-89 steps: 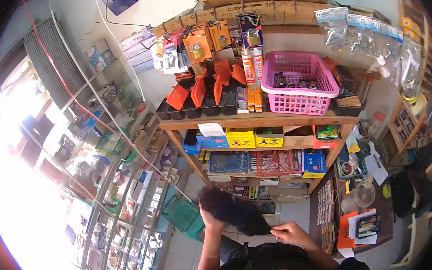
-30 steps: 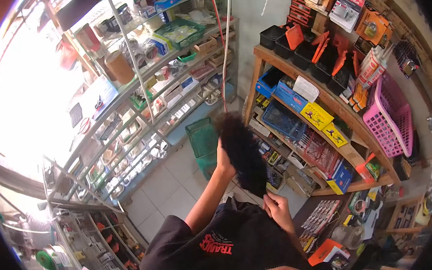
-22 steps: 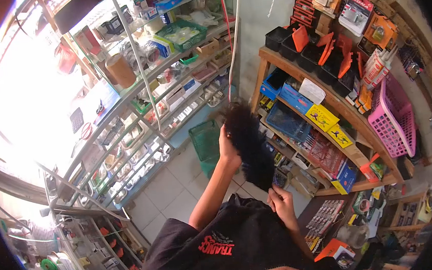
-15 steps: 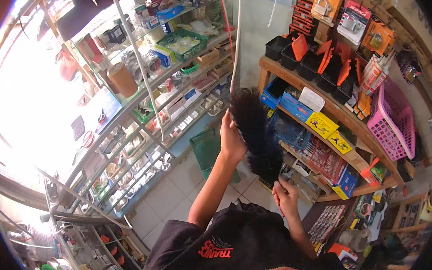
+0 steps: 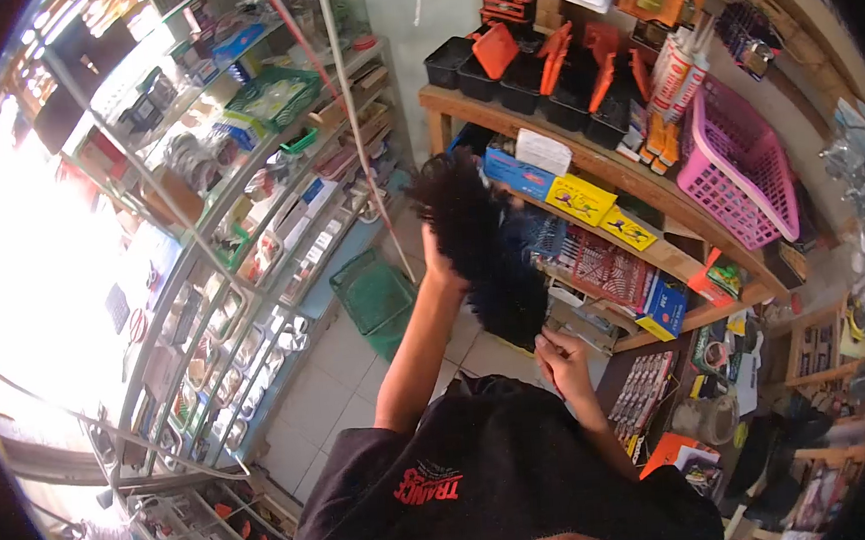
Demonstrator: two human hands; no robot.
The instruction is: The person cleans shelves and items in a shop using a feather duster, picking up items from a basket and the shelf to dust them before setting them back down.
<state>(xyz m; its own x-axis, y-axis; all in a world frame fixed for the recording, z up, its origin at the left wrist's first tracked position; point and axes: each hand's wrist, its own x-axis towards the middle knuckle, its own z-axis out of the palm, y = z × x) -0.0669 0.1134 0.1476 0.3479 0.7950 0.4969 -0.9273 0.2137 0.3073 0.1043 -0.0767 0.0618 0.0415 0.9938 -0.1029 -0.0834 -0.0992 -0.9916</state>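
A black feather duster [image 5: 497, 265] slants in front of my chest, its fluffy end up and to the left. My right hand [image 5: 564, 363] is closed around its handle at the lower end. Against the left side of the feathers is my left hand [image 5: 442, 267], gripping them near the upper part; feathers hide most of its fingers. Just beyond the duster is a wooden shelf [image 5: 646, 167] with yellow boxes [image 5: 580, 199] and a blue box [image 5: 516, 172] along its front.
Black bins [image 5: 520, 93] with orange lids line the shelf top, beside a pink basket [image 5: 742, 173]. On the left stand glass display shelves [image 5: 233, 209] full of small goods. A green basket [image 5: 374, 299] sits on the tiled floor [image 5: 331, 402]. A white pole [image 5: 345, 95] rises behind the duster.
The view has swung to the right, so the shelves and baskets appear farther left. Both hands stay on the duster, and its feathered end sits slightly higher and farther left in view.
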